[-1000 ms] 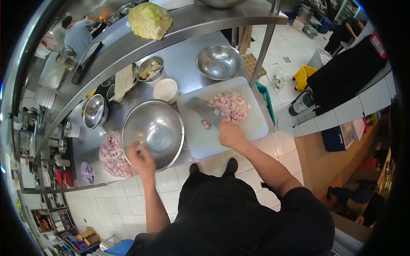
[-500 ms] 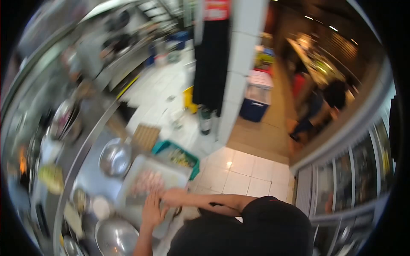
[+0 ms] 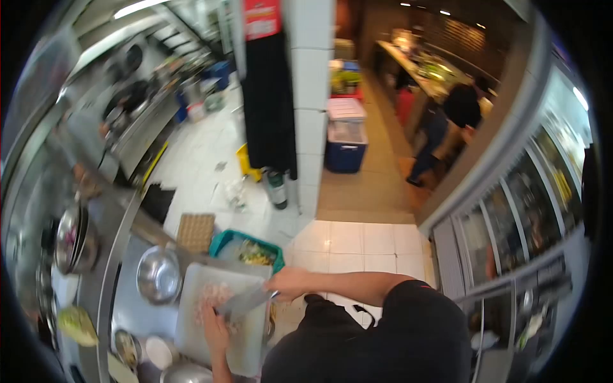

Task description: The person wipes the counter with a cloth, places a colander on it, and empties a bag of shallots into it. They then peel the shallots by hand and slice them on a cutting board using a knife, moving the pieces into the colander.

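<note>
White cutting board [image 3: 191, 319] on steel bench [image 3: 131, 313], pink meat pieces [image 3: 214, 297] piled on it. Right hand [image 3: 288, 283] gripping cleaver [image 3: 246, 303]. Left hand [image 3: 215, 330] flat on meat, fingers extended. Steel bowl [image 3: 158, 276] just beside board.

Strong fisheye distortion bends every straight line, and a black ring closes off the corners. Light comes from ceiling strips [image 3: 137, 7] at upper left and small spotlights [image 3: 421, 7] in the dimmer far room. The white floor tiles [image 3: 357, 246] glare. Motion blur smears the left side, softening the steel bowl [image 3: 158, 274] and cutting board [image 3: 191, 319].
</note>
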`<control>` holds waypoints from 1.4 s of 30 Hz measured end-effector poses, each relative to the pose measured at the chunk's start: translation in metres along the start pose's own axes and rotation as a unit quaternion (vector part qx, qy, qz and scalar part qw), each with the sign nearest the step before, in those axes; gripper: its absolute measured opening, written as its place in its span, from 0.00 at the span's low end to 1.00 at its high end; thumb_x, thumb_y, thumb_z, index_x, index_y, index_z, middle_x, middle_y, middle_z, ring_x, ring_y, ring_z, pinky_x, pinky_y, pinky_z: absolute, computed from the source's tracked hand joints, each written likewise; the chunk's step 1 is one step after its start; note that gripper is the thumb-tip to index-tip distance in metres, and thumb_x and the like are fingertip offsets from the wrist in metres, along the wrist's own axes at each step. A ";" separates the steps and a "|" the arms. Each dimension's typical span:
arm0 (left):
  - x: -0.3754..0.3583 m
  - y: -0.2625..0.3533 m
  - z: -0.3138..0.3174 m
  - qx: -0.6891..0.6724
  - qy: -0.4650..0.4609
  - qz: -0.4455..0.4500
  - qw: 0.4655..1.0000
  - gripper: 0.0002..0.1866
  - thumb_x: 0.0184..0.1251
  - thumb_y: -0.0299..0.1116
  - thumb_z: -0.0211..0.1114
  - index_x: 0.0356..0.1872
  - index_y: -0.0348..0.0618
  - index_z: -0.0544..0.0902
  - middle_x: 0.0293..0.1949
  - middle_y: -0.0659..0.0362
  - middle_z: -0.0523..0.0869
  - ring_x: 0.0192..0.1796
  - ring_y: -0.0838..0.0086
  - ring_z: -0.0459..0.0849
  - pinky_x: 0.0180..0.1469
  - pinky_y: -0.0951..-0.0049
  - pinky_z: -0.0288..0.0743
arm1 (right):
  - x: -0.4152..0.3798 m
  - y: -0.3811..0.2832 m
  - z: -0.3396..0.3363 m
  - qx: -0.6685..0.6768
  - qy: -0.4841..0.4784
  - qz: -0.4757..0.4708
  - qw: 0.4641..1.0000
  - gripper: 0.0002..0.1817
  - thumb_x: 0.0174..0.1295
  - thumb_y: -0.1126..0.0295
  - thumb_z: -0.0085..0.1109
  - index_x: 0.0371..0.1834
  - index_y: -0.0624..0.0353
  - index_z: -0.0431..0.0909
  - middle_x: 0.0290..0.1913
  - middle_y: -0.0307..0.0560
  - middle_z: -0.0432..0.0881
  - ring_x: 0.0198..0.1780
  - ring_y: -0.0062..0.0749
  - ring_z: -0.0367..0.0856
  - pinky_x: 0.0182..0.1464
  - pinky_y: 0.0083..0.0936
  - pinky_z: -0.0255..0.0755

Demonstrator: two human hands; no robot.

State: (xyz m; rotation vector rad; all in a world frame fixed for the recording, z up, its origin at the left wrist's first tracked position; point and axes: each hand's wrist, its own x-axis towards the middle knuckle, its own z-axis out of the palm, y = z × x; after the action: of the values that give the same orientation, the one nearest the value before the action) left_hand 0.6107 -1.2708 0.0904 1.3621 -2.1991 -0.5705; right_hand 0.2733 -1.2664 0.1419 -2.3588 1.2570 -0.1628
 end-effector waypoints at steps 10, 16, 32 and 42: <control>-0.060 0.021 -0.018 0.093 0.256 -0.346 0.898 0.16 0.64 0.29 0.65 0.52 0.36 0.83 0.53 0.43 0.84 0.53 0.48 0.83 0.58 0.56 0.74 | 0.042 0.064 -0.020 0.494 -0.143 0.106 0.851 0.12 0.72 0.64 0.56 0.33 0.60 0.70 0.20 0.43 0.76 0.15 0.21 0.72 0.17 0.24 0.67; -0.072 0.023 0.013 0.130 0.201 -0.335 0.911 0.15 0.63 0.28 0.66 0.50 0.36 0.84 0.53 0.45 0.83 0.45 0.49 0.85 0.48 0.59 0.79 | 0.051 0.082 -0.011 0.548 -0.183 0.090 0.811 0.13 0.77 0.62 0.47 0.40 0.62 0.71 0.21 0.42 0.75 0.13 0.22 0.71 0.15 0.23 0.67; -0.023 -0.017 -0.011 0.302 0.281 -0.278 0.868 0.11 0.68 0.36 0.61 0.38 0.39 0.84 0.41 0.47 0.86 0.44 0.47 0.84 0.46 0.50 0.77 | 0.023 0.072 0.046 0.616 -0.099 0.174 0.762 0.17 0.78 0.56 0.45 0.43 0.59 0.73 0.20 0.42 0.74 0.12 0.24 0.71 0.12 0.24 0.68; 0.104 0.026 0.036 0.211 0.020 -0.376 0.902 0.41 0.67 0.68 0.50 0.71 0.48 0.69 0.74 0.46 0.63 0.72 0.43 0.63 0.71 0.38 0.53 | 0.051 0.034 0.069 0.607 -0.120 0.169 0.767 0.15 0.77 0.57 0.46 0.41 0.58 0.69 0.21 0.42 0.73 0.14 0.26 0.72 0.15 0.26 0.69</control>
State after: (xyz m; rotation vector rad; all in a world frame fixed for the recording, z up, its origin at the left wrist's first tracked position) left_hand 0.5310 -1.3507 0.0959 2.4579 -1.7578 -0.3056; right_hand 0.2983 -1.3005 0.0599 -0.9749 0.9399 -0.3927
